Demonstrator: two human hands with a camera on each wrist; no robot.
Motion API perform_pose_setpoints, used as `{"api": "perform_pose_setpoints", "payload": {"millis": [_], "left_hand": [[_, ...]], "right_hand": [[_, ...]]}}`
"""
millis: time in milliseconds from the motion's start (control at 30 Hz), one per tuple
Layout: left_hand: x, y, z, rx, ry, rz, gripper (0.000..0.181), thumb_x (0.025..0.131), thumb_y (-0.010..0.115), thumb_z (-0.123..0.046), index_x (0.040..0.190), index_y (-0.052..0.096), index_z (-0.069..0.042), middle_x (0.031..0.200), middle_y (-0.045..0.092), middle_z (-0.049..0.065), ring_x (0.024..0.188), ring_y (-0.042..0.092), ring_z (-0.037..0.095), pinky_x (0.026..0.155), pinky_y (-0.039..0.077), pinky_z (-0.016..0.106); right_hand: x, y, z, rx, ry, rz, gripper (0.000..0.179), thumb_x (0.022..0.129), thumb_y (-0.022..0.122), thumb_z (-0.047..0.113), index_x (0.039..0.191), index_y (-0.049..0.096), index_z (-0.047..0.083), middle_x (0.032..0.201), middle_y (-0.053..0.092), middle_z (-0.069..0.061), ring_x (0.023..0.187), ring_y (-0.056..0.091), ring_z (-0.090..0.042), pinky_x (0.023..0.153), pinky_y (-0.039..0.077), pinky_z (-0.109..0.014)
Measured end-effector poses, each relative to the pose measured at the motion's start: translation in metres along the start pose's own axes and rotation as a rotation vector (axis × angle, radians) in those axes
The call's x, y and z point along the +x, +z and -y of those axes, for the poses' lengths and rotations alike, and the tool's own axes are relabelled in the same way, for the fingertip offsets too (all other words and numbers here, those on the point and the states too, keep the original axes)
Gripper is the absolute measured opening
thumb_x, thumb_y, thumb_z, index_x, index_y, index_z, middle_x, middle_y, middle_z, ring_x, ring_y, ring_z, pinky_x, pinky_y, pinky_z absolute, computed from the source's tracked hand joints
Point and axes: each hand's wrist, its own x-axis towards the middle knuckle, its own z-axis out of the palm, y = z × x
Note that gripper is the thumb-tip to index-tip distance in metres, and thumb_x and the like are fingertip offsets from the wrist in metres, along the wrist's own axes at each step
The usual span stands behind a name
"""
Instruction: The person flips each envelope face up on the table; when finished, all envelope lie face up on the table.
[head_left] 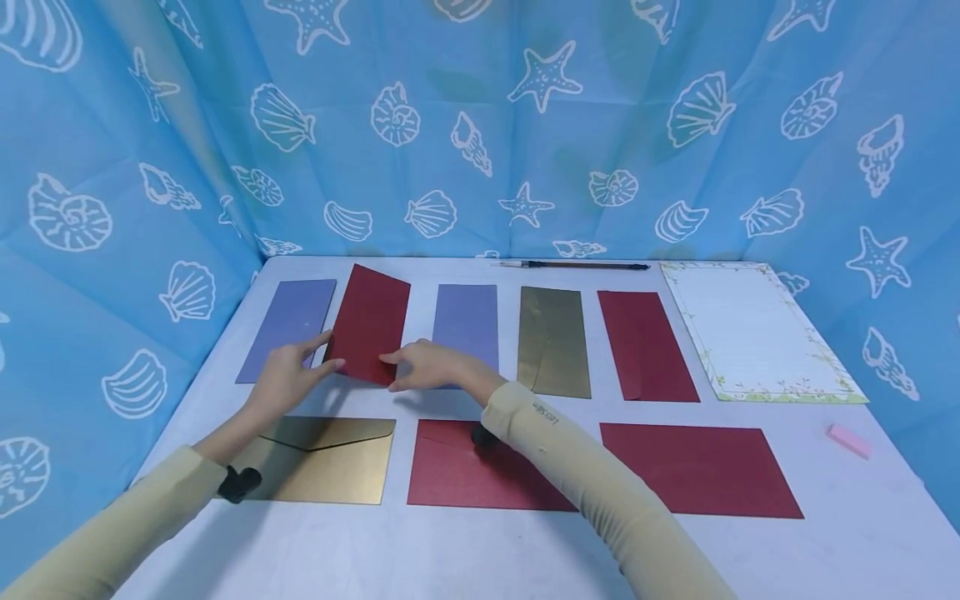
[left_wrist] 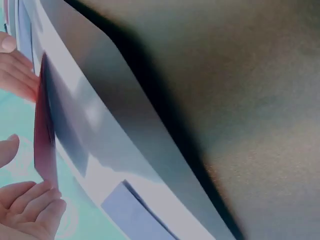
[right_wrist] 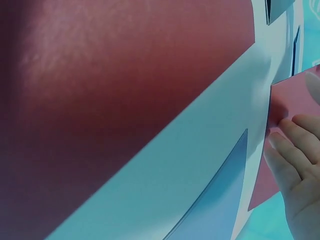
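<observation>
A dark red envelope (head_left: 369, 327) stands tilted up off the table in the back row, between two purple envelopes. My left hand (head_left: 288, 371) grips it by the left edge, thumb near the lower corner. At its lower right edge my right hand (head_left: 431, 365) pinches it, with a fingertip on the front face. The left wrist view catches the raised red envelope (left_wrist: 44, 130) almost edge-on, the fingertips of the left hand (left_wrist: 30, 207) at its lower end. From the right wrist, the fingers of the right hand (right_wrist: 300, 160) lie against the red face.
Beside the hands lie a left purple envelope (head_left: 288, 325) and another purple envelope (head_left: 467, 321). Further right are a gold envelope (head_left: 553, 342), a red envelope (head_left: 647, 346), patterned paper (head_left: 757, 333), a brush (head_left: 585, 265) and a pink eraser (head_left: 849, 441). Forearms cross over a front gold envelope (head_left: 337, 467) and red envelopes (head_left: 705, 471).
</observation>
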Motion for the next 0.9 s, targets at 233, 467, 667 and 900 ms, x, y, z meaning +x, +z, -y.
{"api": "perform_pose_setpoints", "payload": {"millis": [233, 467, 667, 900], "left_hand": [[-0.002, -0.006, -0.009, -0.009, 0.078, -0.104, 0.058, 0.087, 0.073, -0.017, 0.138, 0.051, 0.0, 0.047, 0.045, 0.002, 0.039, 0.033, 0.018, 0.041, 0.029, 0.026], [-0.002, -0.005, -0.017, -0.018, 0.151, -0.182, 0.056, 0.083, 0.077, -0.011, 0.135, 0.055, -0.001, 0.051, 0.049, 0.002, 0.047, 0.037, 0.018, 0.043, 0.031, 0.027], [0.0, -0.002, -0.023, -0.049, 0.201, -0.216, 0.055, 0.082, 0.077, -0.007, 0.133, 0.056, 0.0, 0.057, 0.053, 0.004, 0.049, 0.036, 0.016, 0.044, 0.031, 0.028], [0.001, 0.001, -0.026, -0.077, 0.217, -0.215, 0.057, 0.082, 0.076, -0.005, 0.134, 0.055, 0.001, 0.083, 0.068, 0.018, 0.047, 0.042, 0.02, 0.041, 0.03, 0.027]], "right_hand": [[0.0, 0.002, 0.003, 0.033, -0.026, -0.011, 0.057, 0.095, 0.062, 0.024, 0.146, 0.041, 0.007, 0.09, 0.068, -0.009, 0.05, 0.033, -0.008, 0.061, 0.037, -0.021], [0.002, 0.004, 0.003, 0.055, -0.048, -0.02, 0.058, 0.095, 0.064, 0.022, 0.146, 0.041, 0.008, 0.053, 0.053, -0.001, 0.041, 0.026, -0.006, 0.056, 0.036, -0.02], [-0.001, 0.004, 0.002, 0.069, -0.044, -0.04, 0.057, 0.094, 0.064, 0.021, 0.146, 0.042, 0.009, 0.07, 0.065, -0.012, 0.04, 0.024, -0.006, 0.053, 0.034, -0.019], [-0.005, 0.003, -0.002, 0.084, -0.046, -0.05, 0.057, 0.095, 0.064, 0.022, 0.145, 0.042, 0.009, 0.076, 0.065, -0.013, 0.04, 0.023, -0.007, 0.05, 0.032, -0.019]]}}
